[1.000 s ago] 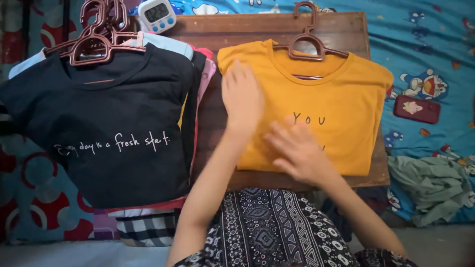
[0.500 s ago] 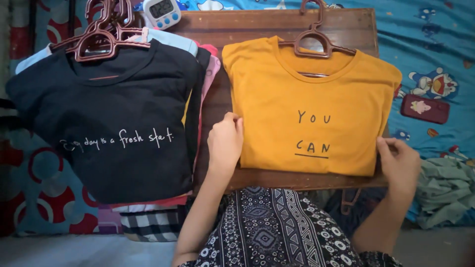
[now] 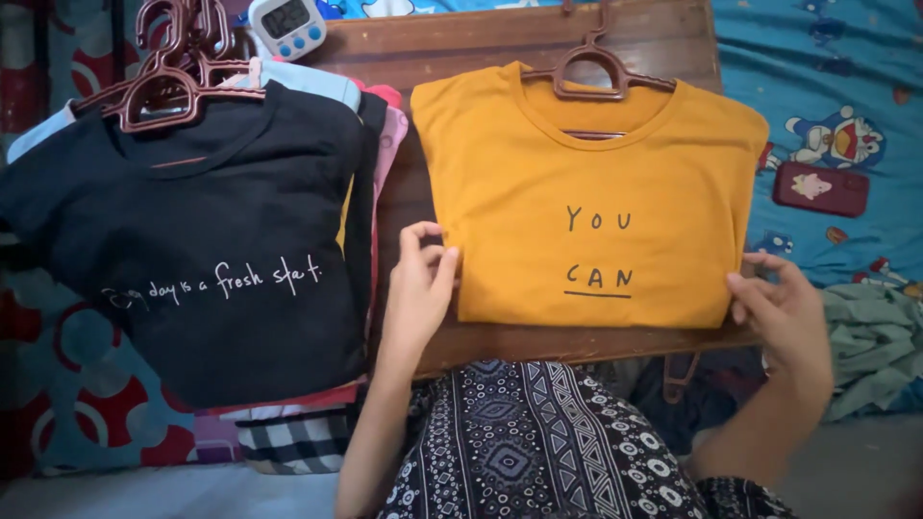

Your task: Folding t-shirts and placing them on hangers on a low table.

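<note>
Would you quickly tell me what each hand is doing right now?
Left hand: open, fingers on the orange T-shirt left edge.
Right hand: open, fingertips at its right edge.

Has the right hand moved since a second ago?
Yes. The right hand has gone from the middle of the yellow T-shirt, near its printed lettering, out to the shirt's lower right corner at the wooden board's edge.
</note>
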